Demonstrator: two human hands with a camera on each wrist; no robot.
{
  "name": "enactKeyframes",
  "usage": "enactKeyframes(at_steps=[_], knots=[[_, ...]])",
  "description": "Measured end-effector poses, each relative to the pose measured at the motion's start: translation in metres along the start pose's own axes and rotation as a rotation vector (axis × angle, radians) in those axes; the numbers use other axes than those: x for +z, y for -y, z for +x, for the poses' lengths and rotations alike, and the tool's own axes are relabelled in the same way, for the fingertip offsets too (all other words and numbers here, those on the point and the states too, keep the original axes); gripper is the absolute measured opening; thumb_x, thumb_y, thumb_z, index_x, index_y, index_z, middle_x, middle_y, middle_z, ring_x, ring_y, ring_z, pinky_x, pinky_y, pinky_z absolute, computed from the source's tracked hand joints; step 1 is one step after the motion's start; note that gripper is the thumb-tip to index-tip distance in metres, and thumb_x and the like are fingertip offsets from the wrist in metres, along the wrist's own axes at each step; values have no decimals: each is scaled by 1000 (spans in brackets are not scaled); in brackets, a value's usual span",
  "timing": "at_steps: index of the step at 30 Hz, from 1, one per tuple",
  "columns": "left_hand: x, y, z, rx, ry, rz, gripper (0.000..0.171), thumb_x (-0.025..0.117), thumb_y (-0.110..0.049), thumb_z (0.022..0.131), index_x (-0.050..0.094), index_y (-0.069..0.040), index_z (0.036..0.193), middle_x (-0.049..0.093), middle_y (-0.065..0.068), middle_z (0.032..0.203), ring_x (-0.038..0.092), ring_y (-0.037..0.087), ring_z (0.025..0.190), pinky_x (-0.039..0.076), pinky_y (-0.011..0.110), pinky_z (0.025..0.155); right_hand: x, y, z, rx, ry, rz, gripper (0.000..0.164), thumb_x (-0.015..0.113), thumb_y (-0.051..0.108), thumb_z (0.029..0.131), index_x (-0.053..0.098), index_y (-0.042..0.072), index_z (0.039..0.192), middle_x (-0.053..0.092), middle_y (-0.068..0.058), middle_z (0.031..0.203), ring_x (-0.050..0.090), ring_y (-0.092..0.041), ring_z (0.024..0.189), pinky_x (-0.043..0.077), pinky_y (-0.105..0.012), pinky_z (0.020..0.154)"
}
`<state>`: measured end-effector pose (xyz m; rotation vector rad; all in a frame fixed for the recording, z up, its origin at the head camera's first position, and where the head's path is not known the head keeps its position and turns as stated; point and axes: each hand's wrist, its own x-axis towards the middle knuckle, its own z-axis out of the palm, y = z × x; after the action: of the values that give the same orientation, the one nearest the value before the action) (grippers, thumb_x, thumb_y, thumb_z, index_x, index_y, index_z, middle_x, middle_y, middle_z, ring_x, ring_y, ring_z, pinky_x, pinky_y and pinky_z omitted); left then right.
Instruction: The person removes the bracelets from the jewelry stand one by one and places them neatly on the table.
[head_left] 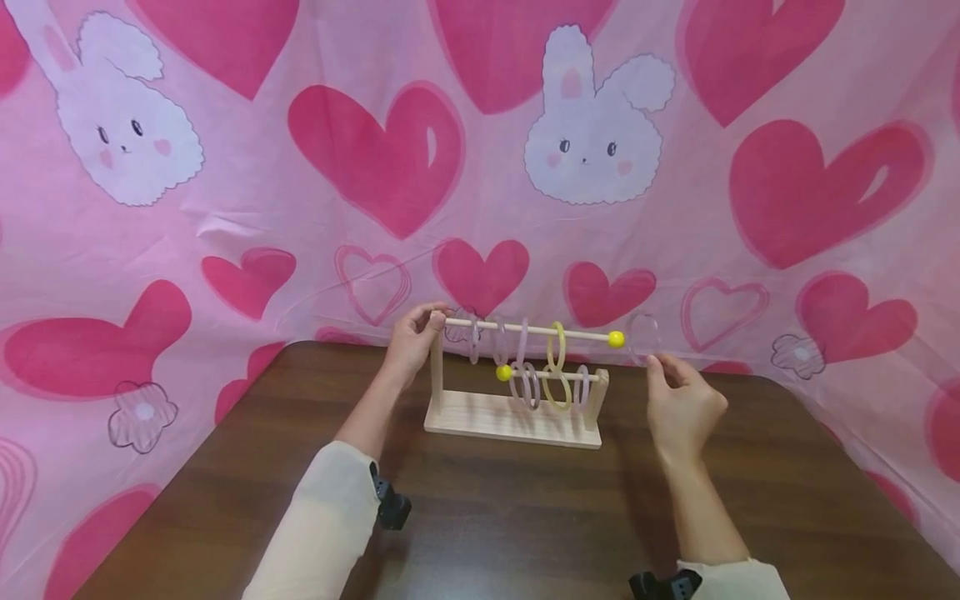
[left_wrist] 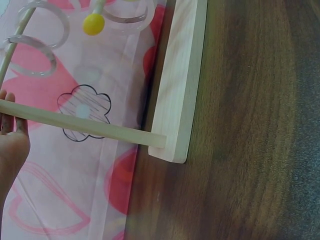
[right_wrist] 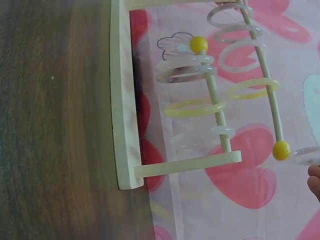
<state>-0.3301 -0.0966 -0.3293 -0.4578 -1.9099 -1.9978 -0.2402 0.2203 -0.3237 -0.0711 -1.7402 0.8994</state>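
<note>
A wooden bangle stand [head_left: 517, 419] has two rods at different heights, each ending in a yellow ball. My left hand [head_left: 411, 342] holds the top of the taller left post, thumb in front. With thumb and forefinger, my right hand [head_left: 684, 410] pinches a clear bangle [right_wrist: 304, 155] just off the upper rod's yellow ball [head_left: 616, 339]. Pale translucent bangles and a yellow bangle [head_left: 561, 346] hang on the upper rod. The lower rod carries more pale bangles and another yellow bangle [right_wrist: 192, 108]. Only the right fingertips show in the right wrist view.
The stand sits toward the back of a dark wooden table [head_left: 510, 517]. Behind it hangs a pink cloth [head_left: 495, 167] with hearts and rabbits, close to the table's far edge. The lower rod's yellow ball [head_left: 504, 373] points left.
</note>
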Motion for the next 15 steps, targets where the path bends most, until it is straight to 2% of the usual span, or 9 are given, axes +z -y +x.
enactKeyframes(at_steps=[8, 15], knots=[[-1, -2, 0, -8, 13, 16, 35, 57, -16, 91, 54, 8, 117, 58, 25, 113, 55, 8, 95, 43, 29, 91, -2, 10, -1, 32, 2, 51, 17, 72, 11, 80, 72, -5, 85, 68, -18, 78, 47, 23, 66, 38, -4, 60], [0, -2, 0, -9, 14, -9, 34, 56, -13, 91, 54, 9, 117, 56, 28, 114, 55, 7, 94, 42, 29, 91, -2, 21, -2, 129, 44, 137, 18, 72, 10, 80, 71, -6, 86, 68, -19, 78, 54, 16, 64, 43, -6, 57]])
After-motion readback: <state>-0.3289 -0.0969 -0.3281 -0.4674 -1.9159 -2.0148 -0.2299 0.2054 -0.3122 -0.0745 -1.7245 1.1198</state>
